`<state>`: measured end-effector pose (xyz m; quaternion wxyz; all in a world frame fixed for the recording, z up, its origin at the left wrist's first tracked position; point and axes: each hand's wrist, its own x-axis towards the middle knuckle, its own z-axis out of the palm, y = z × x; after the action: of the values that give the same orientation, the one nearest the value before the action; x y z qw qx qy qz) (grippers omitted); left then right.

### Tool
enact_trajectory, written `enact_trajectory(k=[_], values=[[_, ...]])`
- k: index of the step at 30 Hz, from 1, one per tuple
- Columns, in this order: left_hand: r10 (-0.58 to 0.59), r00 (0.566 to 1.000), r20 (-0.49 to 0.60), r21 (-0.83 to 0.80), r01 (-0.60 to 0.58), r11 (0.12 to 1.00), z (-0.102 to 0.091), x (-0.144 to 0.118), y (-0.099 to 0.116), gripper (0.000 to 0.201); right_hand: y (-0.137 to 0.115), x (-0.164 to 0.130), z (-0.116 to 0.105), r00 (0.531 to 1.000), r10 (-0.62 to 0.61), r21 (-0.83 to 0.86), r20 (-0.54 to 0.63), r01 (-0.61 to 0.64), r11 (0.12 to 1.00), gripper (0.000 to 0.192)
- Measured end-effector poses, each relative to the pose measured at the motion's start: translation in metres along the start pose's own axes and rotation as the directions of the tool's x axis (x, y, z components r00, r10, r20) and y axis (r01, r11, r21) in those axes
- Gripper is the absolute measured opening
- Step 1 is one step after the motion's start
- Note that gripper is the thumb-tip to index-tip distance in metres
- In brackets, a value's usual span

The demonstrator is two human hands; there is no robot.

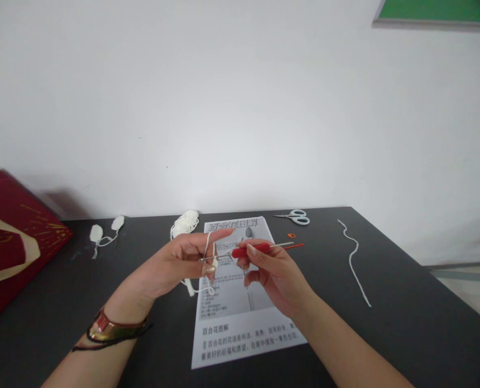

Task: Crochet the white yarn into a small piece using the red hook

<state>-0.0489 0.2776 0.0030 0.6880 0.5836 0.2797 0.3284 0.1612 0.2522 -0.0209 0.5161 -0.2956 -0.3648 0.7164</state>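
Observation:
My left hand [183, 264] is raised over the table with white yarn [207, 245] looped over the forefinger, and its fingertips pinch a small white crocheted piece [214, 263]. My right hand [270, 269] grips a red-handled crochet hook [250, 250]; its metal tip points left into the yarn by my left fingers. Both hands hover above a printed instruction sheet [244, 328] lying on the dark table [405, 323]. A yarn tail hangs down from my left hand toward the sheet.
A bundle of white yarn [185, 222] lies behind the sheet. Two small white crocheted pieces [102, 233] sit at back left, scissors [297, 216] and a small orange marker [291, 235] at back right. A loose yarn strand [355, 264] lies right. A red bag [9, 242] stands far left.

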Motion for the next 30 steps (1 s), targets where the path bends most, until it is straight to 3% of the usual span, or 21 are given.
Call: enact_trajectory(k=[30], values=[[-0.004,1.0,0.007,-0.012,0.004,1.0,-0.0012,-0.0004,-0.005,0.055,-0.0015,0.0009,-0.0019,1.0,-0.007,-0.016,-0.005,0.007,1.0,0.017]])
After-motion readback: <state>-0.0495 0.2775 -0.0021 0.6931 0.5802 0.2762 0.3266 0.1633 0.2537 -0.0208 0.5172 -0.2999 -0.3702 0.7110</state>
